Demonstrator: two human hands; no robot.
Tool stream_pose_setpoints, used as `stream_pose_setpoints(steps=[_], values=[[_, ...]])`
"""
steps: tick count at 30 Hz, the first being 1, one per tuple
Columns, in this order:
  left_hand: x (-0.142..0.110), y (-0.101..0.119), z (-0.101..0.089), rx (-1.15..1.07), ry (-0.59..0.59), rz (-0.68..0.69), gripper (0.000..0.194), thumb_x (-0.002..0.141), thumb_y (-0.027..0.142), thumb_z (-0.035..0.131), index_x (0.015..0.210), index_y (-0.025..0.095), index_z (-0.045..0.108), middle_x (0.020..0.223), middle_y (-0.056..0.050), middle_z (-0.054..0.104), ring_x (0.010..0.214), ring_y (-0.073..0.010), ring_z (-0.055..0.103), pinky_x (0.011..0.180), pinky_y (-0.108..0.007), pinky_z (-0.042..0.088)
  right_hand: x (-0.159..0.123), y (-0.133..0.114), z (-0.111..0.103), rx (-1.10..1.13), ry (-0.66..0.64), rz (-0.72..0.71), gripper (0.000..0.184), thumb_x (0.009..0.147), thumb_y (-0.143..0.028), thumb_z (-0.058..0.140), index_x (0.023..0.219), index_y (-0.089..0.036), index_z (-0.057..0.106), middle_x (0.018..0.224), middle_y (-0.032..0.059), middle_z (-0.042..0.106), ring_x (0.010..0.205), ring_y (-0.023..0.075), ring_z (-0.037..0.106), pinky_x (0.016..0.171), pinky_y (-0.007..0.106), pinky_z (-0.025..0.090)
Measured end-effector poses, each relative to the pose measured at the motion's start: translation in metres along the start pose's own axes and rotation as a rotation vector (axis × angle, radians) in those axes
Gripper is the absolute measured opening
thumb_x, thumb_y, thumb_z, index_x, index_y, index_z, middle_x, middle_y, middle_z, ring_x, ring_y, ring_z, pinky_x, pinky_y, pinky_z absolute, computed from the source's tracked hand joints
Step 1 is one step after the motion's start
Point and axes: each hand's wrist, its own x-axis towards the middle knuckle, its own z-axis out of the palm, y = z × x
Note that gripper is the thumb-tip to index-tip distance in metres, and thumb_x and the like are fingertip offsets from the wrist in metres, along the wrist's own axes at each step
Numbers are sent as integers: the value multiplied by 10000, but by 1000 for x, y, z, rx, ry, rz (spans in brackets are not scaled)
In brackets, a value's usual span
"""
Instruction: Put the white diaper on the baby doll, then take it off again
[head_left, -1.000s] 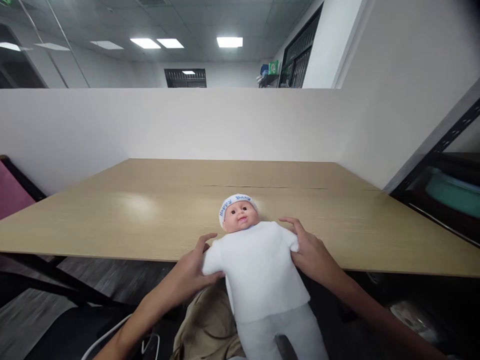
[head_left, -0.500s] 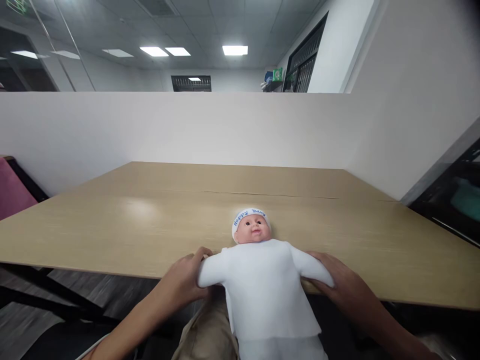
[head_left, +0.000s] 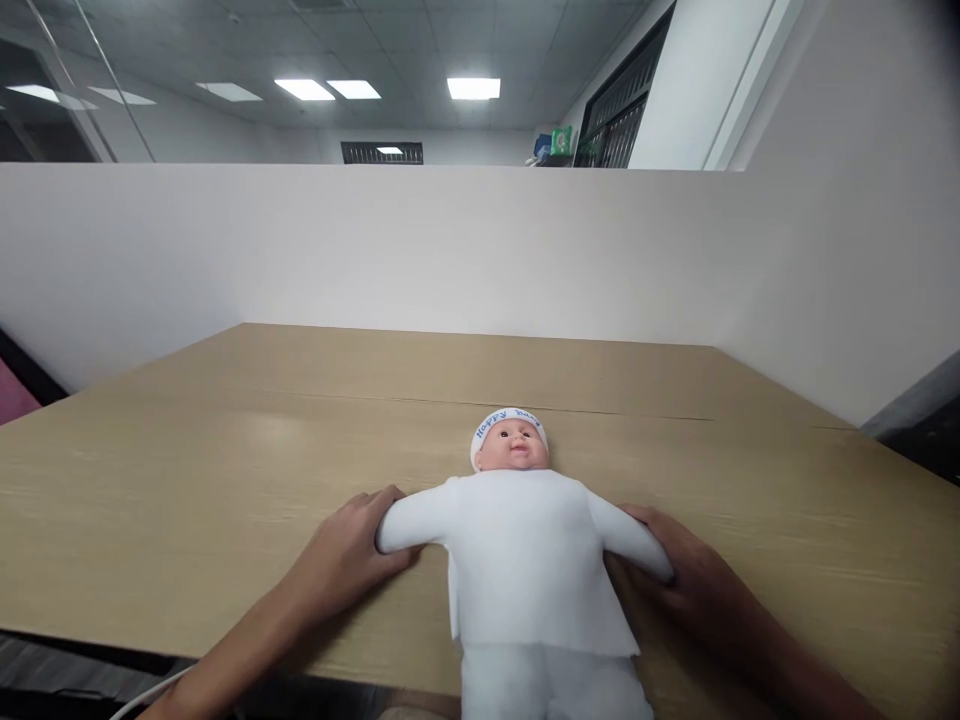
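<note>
A baby doll (head_left: 529, 560) in a white top and white trousers lies face up at the table's near side. Its white cap carries blue lettering beginning with "Happy". My left hand (head_left: 364, 540) is closed around the end of the doll's sleeved arm on the left. On the other side, my right hand (head_left: 679, 565) grips the opposite arm, its fingers partly hidden behind the sleeve. Both doll arms stretch outward from the body. The lower legs run out of the bottom of the view.
The wooden table (head_left: 187, 480) has a thin seam across its far part. Behind it rises a white partition wall (head_left: 450, 240). A pink chair back (head_left: 13, 395) shows at the left edge, and a dark object (head_left: 926, 435) stands at the right. A white cable (head_left: 150, 690) runs beside my left forearm.
Both hands have carried the doll forward over the table, so more of its body lies above the tabletop. The camera view has shifted forward and down.
</note>
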Motion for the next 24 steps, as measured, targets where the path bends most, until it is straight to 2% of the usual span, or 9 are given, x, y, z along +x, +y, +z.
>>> stream_pose_setpoints(steps=[4,8,12,15,19,24], values=[[38,-19,7,37,43,35,330,864,390,689,1162,255,647,1069,-57,771,1001,-310,714,793,-358,474,33,17,6,-41,31,-49,412,983,-425,616,1366,-282,670,1314,82,777,1146,313,753,935,423,624],[76,-40,17,119,135,114,335,890,443,685,1157,243,647,1053,-72,776,977,-315,719,790,-376,483,67,27,10,-59,78,-97,385,1008,-483,608,1340,-302,684,1303,68,784,1151,312,749,935,420,615],[116,-54,18,176,179,185,351,895,494,695,1130,236,652,1028,-83,778,954,-319,729,793,-384,502,99,37,12,-70,91,-104,385,1030,-503,600,1358,-316,675,1314,66,777,1159,313,737,933,422,600],[144,-63,16,175,212,210,346,899,515,696,1101,238,644,1021,-83,784,942,-319,737,776,-376,508,124,45,15,-72,111,-93,398,1034,-538,608,1360,-320,674,1317,60,776,1171,310,729,942,423,585],[179,-78,15,149,274,235,374,902,538,713,1119,242,642,1058,-81,794,985,-333,743,806,-389,518,159,55,20,-91,144,-31,420,1004,-624,633,1252,-292,696,1230,71,793,1077,315,746,868,417,573],[225,-98,16,134,405,276,593,912,700,711,1265,234,611,1185,-98,789,1051,-348,724,910,-439,511,202,71,26,-131,190,35,446,981,-676,639,1191,-284,671,1175,68,795,983,308,750,784,387,537]])
